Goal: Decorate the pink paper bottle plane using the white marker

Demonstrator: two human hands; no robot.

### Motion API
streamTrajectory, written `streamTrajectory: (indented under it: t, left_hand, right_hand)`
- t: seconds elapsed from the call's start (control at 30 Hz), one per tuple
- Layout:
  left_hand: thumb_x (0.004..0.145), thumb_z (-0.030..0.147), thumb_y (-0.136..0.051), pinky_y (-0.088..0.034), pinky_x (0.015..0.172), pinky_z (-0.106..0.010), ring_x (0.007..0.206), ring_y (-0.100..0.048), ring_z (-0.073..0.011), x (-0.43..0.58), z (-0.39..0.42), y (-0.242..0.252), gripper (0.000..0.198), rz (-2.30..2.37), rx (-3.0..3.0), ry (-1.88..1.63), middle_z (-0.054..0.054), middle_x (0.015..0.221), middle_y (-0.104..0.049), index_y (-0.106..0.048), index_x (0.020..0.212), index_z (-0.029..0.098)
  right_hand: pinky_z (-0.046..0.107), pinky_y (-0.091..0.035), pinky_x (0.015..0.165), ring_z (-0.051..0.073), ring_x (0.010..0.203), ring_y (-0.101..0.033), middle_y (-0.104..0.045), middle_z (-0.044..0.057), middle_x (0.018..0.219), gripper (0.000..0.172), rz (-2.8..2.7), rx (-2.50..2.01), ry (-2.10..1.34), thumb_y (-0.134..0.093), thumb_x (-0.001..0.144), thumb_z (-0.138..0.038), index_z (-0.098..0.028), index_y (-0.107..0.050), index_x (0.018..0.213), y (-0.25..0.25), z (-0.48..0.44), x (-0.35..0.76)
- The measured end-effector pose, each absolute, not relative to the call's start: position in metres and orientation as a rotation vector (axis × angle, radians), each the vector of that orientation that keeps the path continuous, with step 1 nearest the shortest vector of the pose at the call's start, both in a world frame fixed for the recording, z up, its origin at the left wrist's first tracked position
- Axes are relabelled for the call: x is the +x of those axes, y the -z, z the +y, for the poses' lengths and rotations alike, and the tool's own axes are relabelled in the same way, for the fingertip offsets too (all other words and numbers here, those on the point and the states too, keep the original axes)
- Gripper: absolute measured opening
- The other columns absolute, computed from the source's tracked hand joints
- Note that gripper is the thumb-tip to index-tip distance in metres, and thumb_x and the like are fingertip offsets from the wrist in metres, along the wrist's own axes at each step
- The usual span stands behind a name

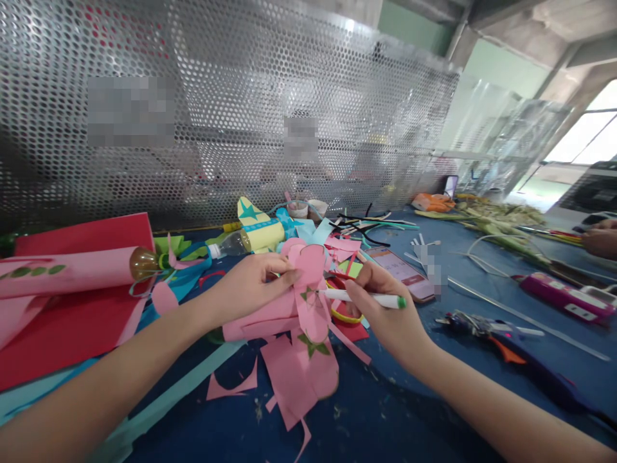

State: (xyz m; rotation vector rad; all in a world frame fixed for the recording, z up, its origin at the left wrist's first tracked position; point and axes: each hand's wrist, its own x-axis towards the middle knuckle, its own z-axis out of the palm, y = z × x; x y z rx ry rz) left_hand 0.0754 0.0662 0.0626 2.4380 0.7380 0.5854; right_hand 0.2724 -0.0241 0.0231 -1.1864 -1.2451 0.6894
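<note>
The left hand (265, 283) pinched a pink paper flap (315, 321), which hung by its fingertips. The right hand (393, 321) had its fingers closed around a white pen (354, 296), with the tip at the flap. Under both hands was a messy blue table (409, 411). Behind them stood a shiny metal screen (216, 161) full of holes, blurry beyond. Right of the grip, another person's hand (600, 240) was cut off. The flap partly hid a yellow loop (348, 318).

I see the left hand (258, 281) pinching pink paper (314, 318). At its three o'clock, the right hand (388, 305) holds a marker (347, 296).
</note>
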Motion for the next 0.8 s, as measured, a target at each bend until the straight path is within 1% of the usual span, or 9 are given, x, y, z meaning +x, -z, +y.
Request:
streamTrajectory:
  t: [0.4,0.8]
  left_hand:
    - [0.093,0.036,-0.044,-0.036,0.063,-0.028,0.066,-0.049,-0.0146,0.0755,0.0667,-0.0626,0.039,0.739,2.428,-0.592,0.001,0.067,-0.057,-0.051,0.059,0.018]
    - [0.094,0.035,-0.045,-0.037,0.064,-0.028,0.067,-0.050,-0.0147,0.0748,0.0667,-0.0622,0.038,0.750,2.446,-0.597,0.001,0.068,-0.058,-0.054,0.061,0.018]
  right_hand:
    - [0.022,-0.032,0.040,0.009,0.041,-0.036,-0.039,-0.008,0.046,0.029,-1.294,-1.176,-0.706,-0.058,0.077,-0.031,-0.025,-0.036,0.060,-0.0258,-0.0256,0.2710]
    - [0.022,-0.031,0.041,0.010,0.043,-0.037,-0.038,-0.008,0.046,0.029,-1.295,-1.187,-0.713,-0.059,0.076,-0.032,-0.025,-0.036,0.060,-0.0275,-0.0258,0.2711]
